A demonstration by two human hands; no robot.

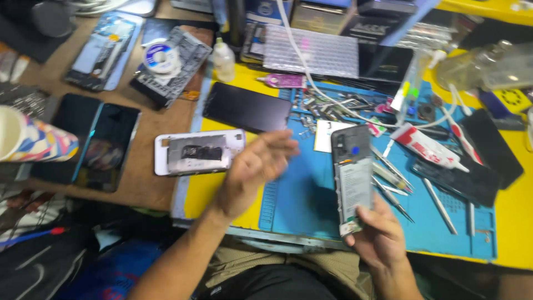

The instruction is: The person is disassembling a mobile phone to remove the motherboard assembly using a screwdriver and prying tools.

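A: What are the hands doing?

B: The right hand [380,236] grips an opened phone [352,169] by its lower end and holds it upright over the blue mat [300,200], back cover off, the innards facing the camera. The left hand [256,166] holds nothing; it hangs loose above the mat's left edge, fingers half curled, a little blurred.

A: So which step is this?

B: I'd judge it an inspection mid-repair: the phone is stripped and being looked over, with no tool in either hand. The next move would likely call for the free hand to pick up a tool, and for a steady grip on the phone, since it is pinched only at the bottom.

A: What's closest to reach?

B: Just right of the phone lie thin metal tools [391,178]; I count about four, though blur makes that unsure. Beyond them is one white glue tube [425,145]. Left of the free hand sits one white phone frame [199,151], and above it one black screen [247,107] lying flat.

A: And further out?

B: Two dark phones [91,141] lie side by side on the wooden desk, with one patterned paper cup [28,139] at the far left. One solder reel [161,56] rests on a board near the top. A scatter of small screws and parts [327,105] lies at the mat's far edge, too many and too blurred to count. One white cable [311,83] crosses them.
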